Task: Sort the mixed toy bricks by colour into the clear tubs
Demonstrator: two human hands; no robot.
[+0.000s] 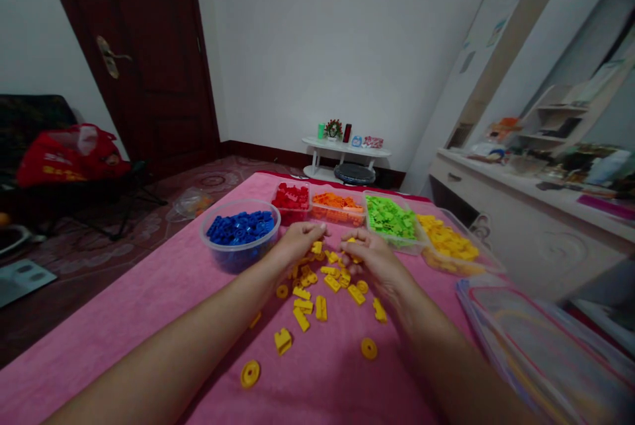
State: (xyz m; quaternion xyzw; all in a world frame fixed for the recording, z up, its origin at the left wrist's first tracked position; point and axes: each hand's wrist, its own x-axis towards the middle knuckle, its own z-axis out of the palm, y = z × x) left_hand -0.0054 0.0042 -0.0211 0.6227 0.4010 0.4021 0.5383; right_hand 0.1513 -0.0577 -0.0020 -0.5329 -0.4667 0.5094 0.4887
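Note:
Loose yellow toy bricks lie scattered over the pink cloth between my forearms, with a few yellow wheels among them. My left hand is closed above the far side of the pile, and a small yellow brick shows at its fingertips. Across a small gap, my right hand has its thumb and fingers closed round another yellow piece, which they partly cover. The two hands do not touch each other.
Behind the hands stand clear tubs of blue, red, orange, green and yellow bricks. Stacked plastic lids lie at the right edge of the pink-covered table. A white drawer unit stands beyond them.

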